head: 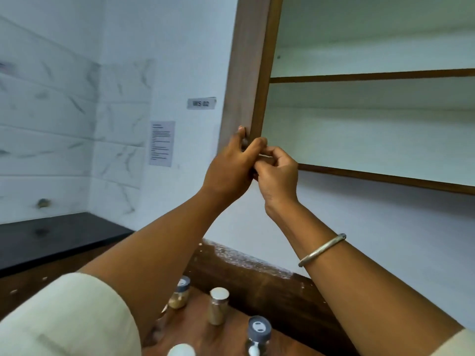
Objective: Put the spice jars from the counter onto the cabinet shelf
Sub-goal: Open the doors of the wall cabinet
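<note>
The wooden cabinet door (244, 73) stands open, edge-on to me. My left hand (231, 163) grips its lower edge, fingers wrapped round the far side. My right hand (279, 173) is pressed against the left one, fingers curled and pinching the door's bottom corner; what sits between those fingers is hidden. Inside, the white cabinet shelf (372, 76) and the bottom board (385, 177) hold nothing. Below on the wooden counter (190, 327) stand spice jars: one with a grey lid (181, 291), one with a silver lid (218, 305), another grey-lidded one (258, 332) and a white lid (181, 350) at the frame's bottom.
A black countertop (51, 237) runs along the marble-tiled wall at the left. A printed sheet (162, 143) and a small label (201, 103) are stuck on the white wall beside the door. A dark wooden backboard (257, 281) rises behind the jars.
</note>
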A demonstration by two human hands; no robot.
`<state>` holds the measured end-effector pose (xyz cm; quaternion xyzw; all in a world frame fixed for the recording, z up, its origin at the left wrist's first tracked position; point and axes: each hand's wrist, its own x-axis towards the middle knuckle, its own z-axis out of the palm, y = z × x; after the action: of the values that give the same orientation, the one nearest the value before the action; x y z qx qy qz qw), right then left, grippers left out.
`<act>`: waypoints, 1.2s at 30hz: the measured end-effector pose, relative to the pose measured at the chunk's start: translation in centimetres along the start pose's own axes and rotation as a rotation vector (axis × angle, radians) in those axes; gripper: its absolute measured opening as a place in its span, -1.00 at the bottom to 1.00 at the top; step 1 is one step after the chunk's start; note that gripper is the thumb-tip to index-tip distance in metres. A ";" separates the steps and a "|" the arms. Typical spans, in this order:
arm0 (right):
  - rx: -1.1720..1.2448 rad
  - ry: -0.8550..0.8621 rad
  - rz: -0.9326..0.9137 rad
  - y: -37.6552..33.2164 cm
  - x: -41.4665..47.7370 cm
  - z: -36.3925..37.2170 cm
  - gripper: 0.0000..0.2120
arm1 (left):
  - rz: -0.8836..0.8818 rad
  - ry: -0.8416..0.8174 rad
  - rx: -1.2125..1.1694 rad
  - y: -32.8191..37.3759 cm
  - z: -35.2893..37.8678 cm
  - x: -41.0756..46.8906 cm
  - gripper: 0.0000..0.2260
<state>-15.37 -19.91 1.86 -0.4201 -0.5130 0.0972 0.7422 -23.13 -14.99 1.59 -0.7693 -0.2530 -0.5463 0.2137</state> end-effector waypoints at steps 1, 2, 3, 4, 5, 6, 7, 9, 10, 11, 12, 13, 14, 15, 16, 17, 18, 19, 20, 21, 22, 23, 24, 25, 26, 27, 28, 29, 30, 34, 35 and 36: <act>-0.018 -0.042 -0.011 -0.4 -0.6 1.2 -0.82 | -0.029 0.002 0.010 -0.7 -1.3 -0.4 -0.61; -0.051 -0.080 -0.026 -0.7 -1.0 2.2 -0.78 | -0.064 0.007 0.008 -1.3 -2.4 -0.7 -0.62; -0.088 -0.120 -0.052 -1.1 -1.6 3.4 -0.73 | -0.107 0.015 0.006 -2.0 -3.5 -1.1 -0.64; -0.120 -0.157 -0.078 -1.4 -2.0 4.6 -0.69 | -0.156 0.027 0.005 -2.8 -4.5 -1.6 -0.64; -0.153 -0.186 -0.109 -1.7 -2.3 5.2 -0.67 | -0.203 0.037 -0.002 -3.1 -4.9 -1.9 -0.65; -0.166 -0.227 -0.131 -2.1 -2.9 6.8 -0.67 | -0.242 0.045 0.005 -4.3 -5.9 -2.5 -0.65; -0.190 -0.257 -0.150 -2.3 -3.5 8.2 -0.68 | -0.271 0.054 0.004 -5.3 -6.7 -3.1 -0.65; -0.275 -0.285 -0.204 -2.7 -4.0 9.8 -0.69 | -0.317 0.076 -0.032 -6.6 -7.3 -3.5 -0.65; -0.300 -0.295 -0.217 -2.7 -4.1 11.0 -0.70 | -0.326 0.074 -0.045 -7.6 -7.8 -3.8 -0.64; -0.308 -0.301 -0.214 -2.7 -4.3 12.2 -0.69 | -0.326 0.074 -0.047 -8.6 -8.2 -4.0 -0.63; -0.306 -0.307 -0.206 -2.5 -4.4 13.2 -0.68 | -0.331 0.071 -0.041 -9.6 -8.4 -4.2 -0.63; -0.296 -0.313 -0.199 -2.1 -4.5 14.4 -0.67 | -0.340 0.074 -0.030 -10.8 -8.8 -4.5 -0.63; -0.288 -0.320 -0.187 -1.7 -4.6 15.6 -0.67 | -0.348 0.083 -0.023 -12.1 -9.1 -4.7 -0.63; -0.277 -0.333 -0.165 -1.2 -4.7 16.7 -0.67 | -0.355 0.094 -0.023 -13.3 -9.3 -4.9 -0.64; -0.253 -0.353 -0.137 -0.8 -4.8 17.7 -0.67 | -0.365 0.103 -0.027 -14.4 -9.7 -5.1 -0.65; -0.223 -0.371 -0.104 -0.4 -5.0 18.4 -0.66 | -0.373 0.104 -0.032 -15.2 -9.9 -5.2 -0.66; -0.190 -0.384 -0.078 -0.1 -5.1 19.5 -0.65 | -0.369 0.097 -0.032 -16.3 -10.2 -5.3 -0.67; -0.169 -0.392 -0.065 0.3 -5.2 20.3 -0.64 | -0.362 0.089 -0.034 -17.3 -10.4 -5.4 -0.67; -0.163 -0.399 -0.066 0.5 -5.3 21.0 -0.63 | -0.358 0.082 -0.038 -18.1 -10.5 -5.5 -0.67; -0.164 -0.404 -0.070 0.8 -5.4 21.9 -0.62 | -0.357 0.076 -0.039 -19.2 -10.7 -5.6 -0.67; -0.170 -0.404 -0.072 1.1 -5.4 22.9 -0.62 | -0.357 0.071 -0.040 -20.2 -10.8 -5.7 -0.66; -0.181 -0.404 -0.074 1.4 -5.5 23.9 -0.61 | -0.360 0.069 -0.041 -21.3 -10.9 -5.9 -0.67; -0.195 -0.405 -0.079 1.8 -5.6 24.7 -0.61 | -0.371 0.065 -0.047 -22.3 -10.9 -6.2 -0.67; -0.209 -0.405 -0.087 2.3 -5.7 25.6 -0.60 | -0.382 0.060 -0.055 -23.3 -11.0 -6.5 -0.68; -0.221 -0.406 -0.092 2.7 -5.8 26.4 -0.60 | -0.388 0.052 -0.060 -24.1 -11.0 -6.9 -0.68; -0.227 -0.411 -0.095 3.1 -5.8 27.1 -0.59 | -0.391 0.044 -0.061 -24.9 -11.1 -7.1 -0.67; -0.230 -0.408 -0.093 3.6 -5.9 28.0 -0.59 | -0.389 0.036 -0.067 -25.7 -11.2 -7.3 -0.65; -0.225 -0.393 -0.091 4.0 -5.9 28.8 -0.59 | -0.379 0.029 -0.077 -26.5 -11.3 -7.5 -0.64; -0.213 -0.369 -0.098 4.4 -6.0 29.2 -0.59 | -0.360 0.023 -0.087 -26.7 -11.4 -7.6 -0.62; -0.219 -0.200 -0.165 5.8 -6.5 30.4 -0.60 | -0.273 -0.033 -0.128 -26.8 -11.6 -8.0 -0.58; -0.238 -0.172 -0.164 6.0 -6.7 30.5 -0.58 | -0.259 -0.061 -0.133 -26.9 -11.6 -8.3 -0.55; -0.255 -0.158 -0.149 6.4 -6.9 30.7 -0.54 | -0.250 -0.089 -0.136 -26.9 -11.6 -8.7 -0.52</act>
<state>-42.55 -3.82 -3.77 -0.4626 -0.6076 0.0089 0.6455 -50.73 -2.35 -1.65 -0.7681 -0.3185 -0.5497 0.0802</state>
